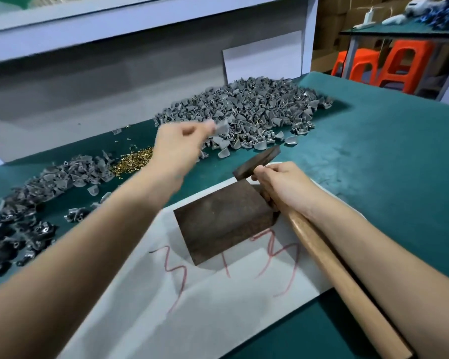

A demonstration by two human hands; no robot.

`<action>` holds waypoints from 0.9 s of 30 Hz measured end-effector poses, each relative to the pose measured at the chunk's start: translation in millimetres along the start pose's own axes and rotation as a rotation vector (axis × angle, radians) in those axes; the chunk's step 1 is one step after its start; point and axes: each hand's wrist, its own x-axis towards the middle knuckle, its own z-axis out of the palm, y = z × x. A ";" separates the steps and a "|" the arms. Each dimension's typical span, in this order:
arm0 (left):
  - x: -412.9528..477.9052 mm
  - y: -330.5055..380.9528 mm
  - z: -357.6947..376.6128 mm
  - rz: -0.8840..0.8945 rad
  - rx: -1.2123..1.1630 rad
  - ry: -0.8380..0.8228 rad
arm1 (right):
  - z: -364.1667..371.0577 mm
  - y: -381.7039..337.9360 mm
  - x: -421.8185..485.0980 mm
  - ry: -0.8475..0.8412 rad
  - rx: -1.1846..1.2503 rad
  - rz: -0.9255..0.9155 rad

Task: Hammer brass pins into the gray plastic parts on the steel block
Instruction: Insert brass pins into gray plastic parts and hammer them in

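Left of the steel block [218, 216], a heap of gray plastic parts [49, 182] and brass pins [132, 164] are seen. Beyond the block, one gray part [221, 126] is pinched by the blurred left hand [176, 149]. Beneath the block, a white sheet [192, 307] is marked with unreadable red scrawl. At the block's right edge, the hammer [322, 244] is gripped by the right hand [283, 185].

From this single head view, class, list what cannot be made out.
All in the head view.
1. Motion blur: whether the left hand pinches the gray part at its fingertips.
2. Under the right hand: the neck of the hammer.
3. Behind the hammer handle: a corner of the steel block.
4. Too small to tell apart: the brass pins.
5. Cut by the left edge: the left pile.
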 end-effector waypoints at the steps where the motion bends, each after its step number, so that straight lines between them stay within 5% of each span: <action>1: 22.8 3.0 -2.3 0.001 0.078 0.021 | -1.3 0.7 -1.3 0.002 -0.019 -0.005; 10: 54.0 -118.5 -135.6 -0.399 1.049 -0.031 | -4.1 4.1 -6.0 0.275 -0.736 -0.236; 15: 18.7 -144.1 -166.8 -0.405 1.000 -0.156 | -6.3 6.0 -4.7 0.330 -0.862 -0.282; 27: -4.3 -143.9 -180.3 -0.190 0.834 0.097 | -8.6 7.8 -2.2 0.305 -0.861 -0.303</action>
